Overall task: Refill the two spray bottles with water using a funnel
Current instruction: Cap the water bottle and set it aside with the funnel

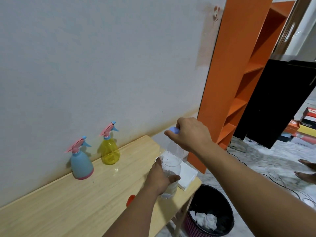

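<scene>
A clear plastic water bottle (172, 161) stands near the right end of the wooden table (71, 206). My left hand (159, 178) grips its body. My right hand (189, 134) pinches its pale blue cap (174, 130) from above. A blue spray bottle (81, 164) and a yellow spray bottle (109, 151), both with pink trigger heads, stand by the wall. A small orange object (130, 200), partly hidden by my left forearm, lies on the table.
A white folded cloth or paper (187, 175) lies at the table's right end. A black waste bin (210, 211) with crumpled paper stands on the floor beside the table. An orange shelf unit (236, 74) and a dark cabinet (277, 103) stand to the right.
</scene>
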